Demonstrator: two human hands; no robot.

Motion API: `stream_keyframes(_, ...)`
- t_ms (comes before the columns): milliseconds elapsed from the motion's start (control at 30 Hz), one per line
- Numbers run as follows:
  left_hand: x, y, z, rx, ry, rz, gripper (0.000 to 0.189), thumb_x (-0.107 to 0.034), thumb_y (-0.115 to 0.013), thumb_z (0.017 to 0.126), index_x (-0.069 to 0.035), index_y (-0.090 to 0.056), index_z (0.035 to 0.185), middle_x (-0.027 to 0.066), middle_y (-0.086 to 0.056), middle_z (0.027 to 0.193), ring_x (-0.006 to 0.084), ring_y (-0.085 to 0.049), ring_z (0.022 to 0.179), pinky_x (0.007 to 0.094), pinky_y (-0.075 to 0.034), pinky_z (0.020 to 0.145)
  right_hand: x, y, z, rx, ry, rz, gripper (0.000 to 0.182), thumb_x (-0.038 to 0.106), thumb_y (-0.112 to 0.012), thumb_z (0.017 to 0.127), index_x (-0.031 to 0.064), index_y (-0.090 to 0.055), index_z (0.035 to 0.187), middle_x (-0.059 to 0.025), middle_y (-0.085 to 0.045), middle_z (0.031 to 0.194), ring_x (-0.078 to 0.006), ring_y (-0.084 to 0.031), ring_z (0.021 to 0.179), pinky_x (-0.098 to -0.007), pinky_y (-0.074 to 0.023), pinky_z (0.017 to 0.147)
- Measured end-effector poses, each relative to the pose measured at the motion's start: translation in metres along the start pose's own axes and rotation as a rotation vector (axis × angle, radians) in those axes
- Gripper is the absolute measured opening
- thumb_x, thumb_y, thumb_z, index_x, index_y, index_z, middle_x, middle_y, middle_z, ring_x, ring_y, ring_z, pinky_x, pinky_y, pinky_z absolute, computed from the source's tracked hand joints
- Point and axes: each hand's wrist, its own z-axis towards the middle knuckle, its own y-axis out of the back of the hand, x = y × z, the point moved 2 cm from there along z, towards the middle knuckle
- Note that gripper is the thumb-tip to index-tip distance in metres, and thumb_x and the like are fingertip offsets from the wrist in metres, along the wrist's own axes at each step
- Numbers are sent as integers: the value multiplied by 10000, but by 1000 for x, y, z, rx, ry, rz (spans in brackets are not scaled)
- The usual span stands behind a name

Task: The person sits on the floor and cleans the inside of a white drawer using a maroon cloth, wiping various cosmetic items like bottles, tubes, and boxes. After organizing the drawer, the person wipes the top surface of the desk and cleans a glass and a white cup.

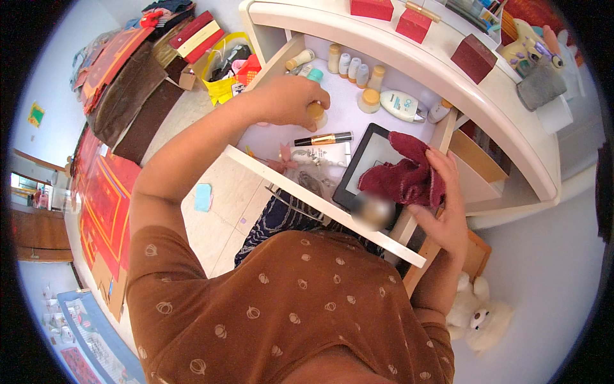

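My left hand reaches into an open white drawer with its fingers around a small jar with a gold-coloured lid. At the drawer's right side, my right hand holds a crumpled dark red cloth. Below the cloth lies a tablet or e-reader with a black frame. Between the hands are a black and gold cosmetic tube, a white squeeze tube and a pink ribbon bow. Another gold-lidded jar stands beside a white sunscreen bottle.
Several small bottles stand along the drawer's back. Dark red boxes and a grey cloth rest on the white dresser top. A yellow bag is left of the drawer; a white plush toy lies at lower right.
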Motion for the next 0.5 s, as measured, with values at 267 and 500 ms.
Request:
stream_keyframes(267, -8, 6, 5, -135, 36, -391, 354, -99, -776, 795, -29, -662, 1123, 86, -677, 950, 200, -660, 879, 313, -518, 770, -6, -11, 13, -247, -76, 133, 541, -66, -672, 727, 69, -626, 1249, -138, -651, 1164, -266, -613, 1123, -353, -441, 1004)
stream_keyframes(500, -38, 11, -12, -231, -107, -1178, 296, -62, -685, 853, 3, -654, 1140, 82, -694, 1026, 152, -660, 917, 301, -520, 836, 67, -42, 91, -79, 404, -253, 606, -11, -712, 722, 104, -586, 1303, -148, -568, 1282, -360, -564, 1187, -437, -458, 1022)
